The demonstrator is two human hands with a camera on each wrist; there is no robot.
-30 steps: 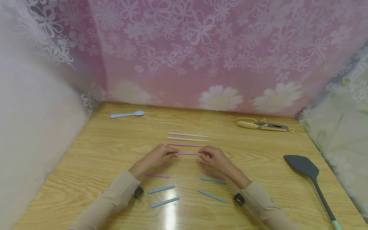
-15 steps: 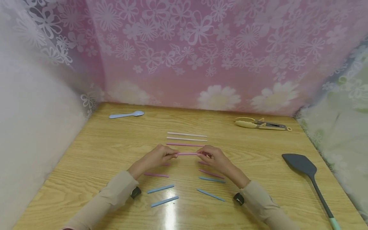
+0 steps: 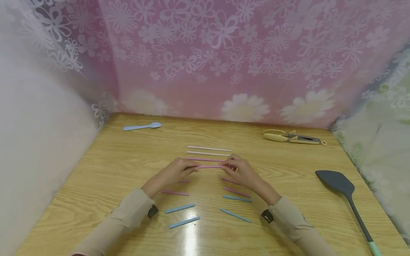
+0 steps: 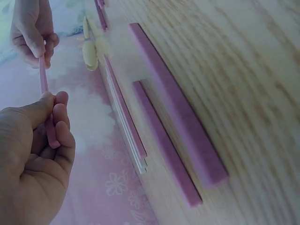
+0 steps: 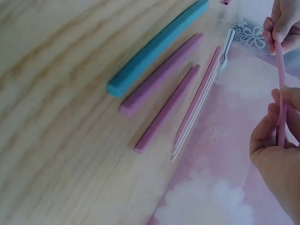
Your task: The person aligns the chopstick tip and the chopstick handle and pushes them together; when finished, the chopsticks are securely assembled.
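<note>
Held stick: a pink stick (image 3: 209, 166), stretched between the two hands and raised above the surface (image 3: 105, 170); its middle shows bare in the gap between them.
Left hand: the left hand (image 3: 177, 170) pinches the stick's left part between thumb and fingers; the left wrist view shows that end reaching in past the thumb toward the palm.
Right hand: the right hand (image 3: 241, 171) pinches the right part in the same way, its fingers curled.
Beyond the hands: a far pink stick (image 3: 205, 159), then two white sticks (image 3: 209, 154), roughly parallel.
Left side, nearer the person: two left pink sticks (image 3: 175, 193), one partly hidden by the left hand, then two left blue sticks (image 3: 184, 222).
Right side, nearer the person: two right pink sticks (image 3: 236, 192), then two right blue sticks (image 3: 235, 215).
Farther out: a spoon (image 3: 141, 126) at back left, tongs (image 3: 293, 138) at back right, a spatula (image 3: 336, 183) at right.
</note>
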